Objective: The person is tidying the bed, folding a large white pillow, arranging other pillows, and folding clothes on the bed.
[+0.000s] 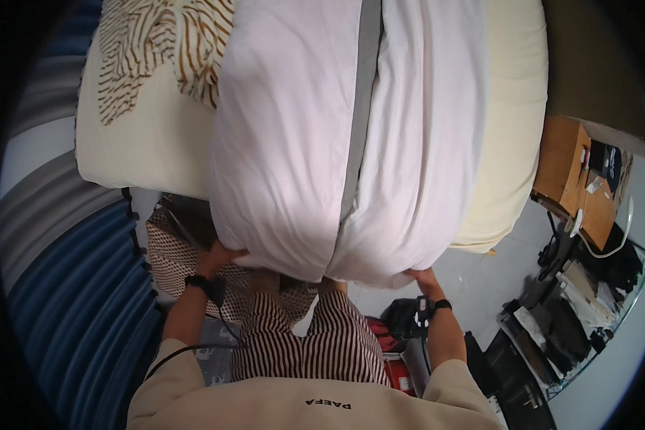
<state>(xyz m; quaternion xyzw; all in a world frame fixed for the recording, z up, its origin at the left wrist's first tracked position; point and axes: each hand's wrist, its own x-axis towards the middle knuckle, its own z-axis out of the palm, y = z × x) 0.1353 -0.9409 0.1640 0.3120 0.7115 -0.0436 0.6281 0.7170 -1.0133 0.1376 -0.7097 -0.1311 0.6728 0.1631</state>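
A pale pink quilt [287, 115] lies lengthwise over the bed, its two sides folded inward with a grey strip [360, 107] showing between them. Its near end hangs over the foot of the bed. My left hand [221, 258] is closed on the left corner of that hanging end, fingers partly hidden by the fabric. At the right corner, my right hand [424, 279] pinches the edge of the quilt, thumb on top. Each wrist wears a dark band.
Cream sheet [150, 147] covers the mattress on both sides. A brown-striped cloth [161, 50] lies crumpled at far left. Blue curtains [86, 272] hang at left, by a patterned bag [172, 258]. To the right stand a wooden cabinet [562, 165] and a cluttered glass-edged shelf [616, 315].
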